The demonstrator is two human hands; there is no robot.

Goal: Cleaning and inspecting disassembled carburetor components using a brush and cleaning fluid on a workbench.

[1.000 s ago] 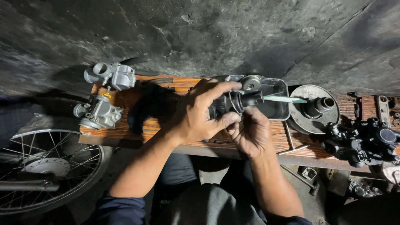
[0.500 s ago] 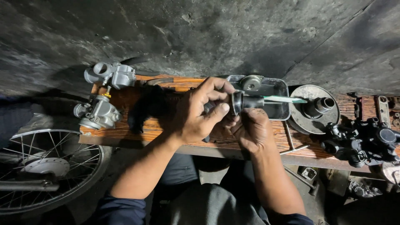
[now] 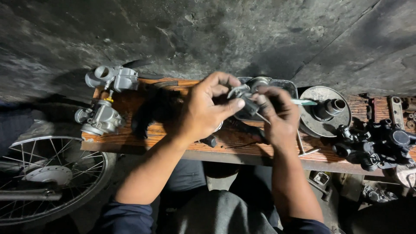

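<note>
Seen from the head camera, both hands meet over the middle of a worn wooden counter [image 3: 130, 141] set against a dark, rough wall. The left hand [image 3: 203, 110] is curled, fingers and thumb closed around a small metal part [image 3: 242, 97] with a dark body and a silvery end, held just above the counter. The right hand [image 3: 277, 115] comes in from the other side, its fingertips pinched together on the same part, so the two hands touch across it. How the part is shaped below the fingers cannot be told, since they cover most of it.

Just behind the hands stands a small metal tray [image 3: 288, 86], and a thin greenish tool [image 3: 303, 102] pokes out from behind the right hand toward a round metal disc with a dark hub [image 3: 325, 110]. At the left end of the counter sit two grey carburetors: one near the wall [image 3: 113, 78], one nearer the front edge [image 3: 99, 118]. A dark cloth-like heap [image 3: 158, 108] lies between them and the left hand. At the right end rests a cluster of black engine parts [image 3: 381, 145]. A slim T-handled tool [image 3: 303, 149] lies near the right wrist. Below the counter on the left, a spoked motorcycle wheel [image 3: 47, 177] lies on the floor.
</note>
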